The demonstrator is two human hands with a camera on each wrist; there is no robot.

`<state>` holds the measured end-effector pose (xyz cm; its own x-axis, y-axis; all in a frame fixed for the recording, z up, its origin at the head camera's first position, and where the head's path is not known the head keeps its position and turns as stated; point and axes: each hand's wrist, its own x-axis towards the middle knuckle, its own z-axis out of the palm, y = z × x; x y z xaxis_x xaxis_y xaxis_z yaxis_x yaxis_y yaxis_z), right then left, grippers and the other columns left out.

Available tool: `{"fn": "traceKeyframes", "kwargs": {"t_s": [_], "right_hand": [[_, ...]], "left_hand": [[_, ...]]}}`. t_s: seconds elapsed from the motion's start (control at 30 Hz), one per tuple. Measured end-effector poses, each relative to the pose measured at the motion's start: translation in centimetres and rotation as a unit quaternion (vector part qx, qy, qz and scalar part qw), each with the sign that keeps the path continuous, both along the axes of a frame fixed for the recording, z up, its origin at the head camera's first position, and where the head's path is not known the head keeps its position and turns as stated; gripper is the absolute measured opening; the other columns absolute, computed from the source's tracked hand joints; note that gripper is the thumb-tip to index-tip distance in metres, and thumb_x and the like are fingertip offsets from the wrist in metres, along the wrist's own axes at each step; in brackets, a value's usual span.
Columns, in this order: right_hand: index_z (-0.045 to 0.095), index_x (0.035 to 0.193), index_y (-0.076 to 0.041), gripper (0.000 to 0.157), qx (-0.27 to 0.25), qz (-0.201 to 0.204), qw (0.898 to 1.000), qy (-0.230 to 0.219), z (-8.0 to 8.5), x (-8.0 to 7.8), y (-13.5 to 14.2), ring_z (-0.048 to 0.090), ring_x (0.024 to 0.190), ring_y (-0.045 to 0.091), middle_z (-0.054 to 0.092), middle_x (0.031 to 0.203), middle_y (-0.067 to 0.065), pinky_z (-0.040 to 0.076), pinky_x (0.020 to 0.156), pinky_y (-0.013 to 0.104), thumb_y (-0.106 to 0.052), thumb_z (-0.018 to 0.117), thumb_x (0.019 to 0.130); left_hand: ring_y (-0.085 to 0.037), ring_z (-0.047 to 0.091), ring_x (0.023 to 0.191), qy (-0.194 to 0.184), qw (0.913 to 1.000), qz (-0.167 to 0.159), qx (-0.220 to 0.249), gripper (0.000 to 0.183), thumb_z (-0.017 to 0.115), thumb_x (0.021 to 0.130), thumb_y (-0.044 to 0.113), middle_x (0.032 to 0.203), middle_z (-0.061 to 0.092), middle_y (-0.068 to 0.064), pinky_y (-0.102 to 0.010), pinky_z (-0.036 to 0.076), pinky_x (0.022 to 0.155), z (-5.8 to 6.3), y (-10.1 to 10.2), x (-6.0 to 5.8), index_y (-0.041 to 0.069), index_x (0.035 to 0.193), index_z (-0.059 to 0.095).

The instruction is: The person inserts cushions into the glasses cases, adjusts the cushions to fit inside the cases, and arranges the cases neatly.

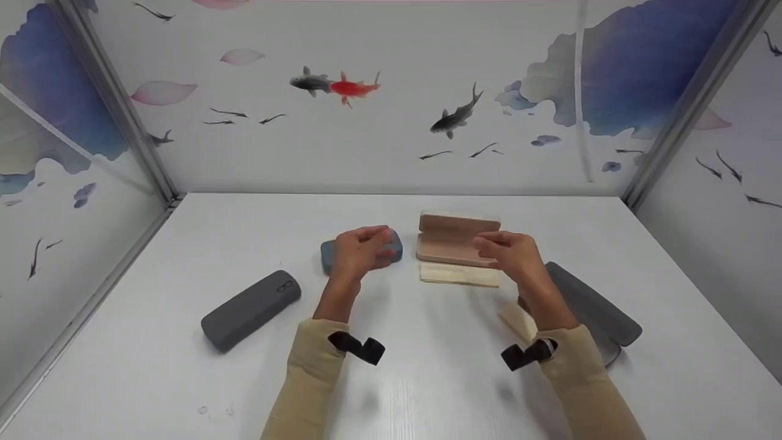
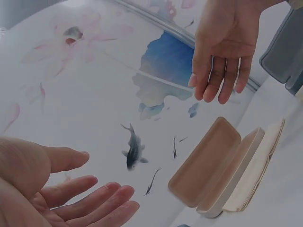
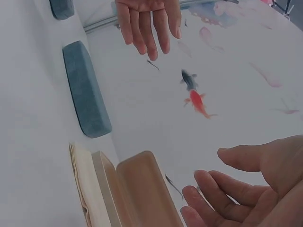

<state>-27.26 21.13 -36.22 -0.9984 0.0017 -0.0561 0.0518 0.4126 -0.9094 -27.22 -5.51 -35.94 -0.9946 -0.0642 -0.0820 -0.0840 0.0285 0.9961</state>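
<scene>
My left hand (image 1: pixel 360 252) hovers over the blue glasses case (image 1: pixel 327 255), its fingers loosely extended and holding nothing. The right hand (image 1: pixel 512 253) hangs before the open tan glasses case (image 1: pixel 455 249), also holding nothing, fingers relaxed. In the left wrist view the tan case's lid stands up and its inside looks bare. A folded cream cloth (image 1: pixel 459 275) lies along the near side of the tan case. The blue case (image 3: pixel 86 90) is shut in the right wrist view.
A closed grey glasses case (image 1: pixel 252 310) with a spectacles print lies at the left. An open dark grey case (image 1: pixel 595 305) lies at the right, partly behind the right forearm, with another cream cloth (image 1: pixel 518 322) beside it. Printed panels (image 1: pixel 391 146) enclose the table's back and sides.
</scene>
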Motion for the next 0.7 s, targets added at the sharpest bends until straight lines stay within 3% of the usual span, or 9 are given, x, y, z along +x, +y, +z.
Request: {"fn": "traceKeyframes", "kwargs": {"t_s": [0.27, 0.5, 0.7], "right_hand": [[0.052, 0.142, 0.003, 0.052, 0.012, -0.004, 1.0, -0.024, -0.7, -0.6, 1.7, 0.058, 0.128, 0.039, 0.056, 0.141, 0.027, 0.054, 0.102, 0.041, -0.031, 0.058, 0.102], [0.05, 0.14, 0.01, 0.052, -0.002, -0.026, 0.999, -0.044, -2.1, -1.5, 2.6, 0.058, 0.127, 0.042, 0.054, 0.14, 0.03, 0.059, 0.091, 0.033, -0.025, 0.058, 0.102], [0.052, 0.137, 0.011, 0.05, 0.01, -0.042, 0.998, -0.05, -3.4, -1.9, 3.1, 0.06, 0.123, 0.041, 0.057, 0.136, 0.03, 0.059, 0.093, 0.035, -0.024, 0.059, 0.101]], "left_hand": [[-0.024, 0.076, 0.094, -0.031, 0.9992, -0.021, 0.01, 0.033, 0.069, 0.096, 0.021, 0.116, 0.073, -0.017, -0.031, 0.063, 0.076, -1.2, 2.4, -1.3, 0.004, 0.124, 0.068], [-0.031, 0.074, 0.101, -0.07, 0.9975, -0.015, 0.002, 0.032, 0.07, 0.094, 0.018, 0.118, 0.072, -0.02, -0.033, 0.063, 0.075, -3.7, 4.0, -2.5, 0.001, 0.121, 0.068], [-0.032, 0.072, 0.104, -0.101, 0.9945, -0.01, -0.024, 0.035, 0.07, 0.093, 0.017, 0.119, 0.071, -0.019, -0.035, 0.062, 0.079, -5.0, 4.8, -3.3, -0.002, 0.123, 0.065]]}}
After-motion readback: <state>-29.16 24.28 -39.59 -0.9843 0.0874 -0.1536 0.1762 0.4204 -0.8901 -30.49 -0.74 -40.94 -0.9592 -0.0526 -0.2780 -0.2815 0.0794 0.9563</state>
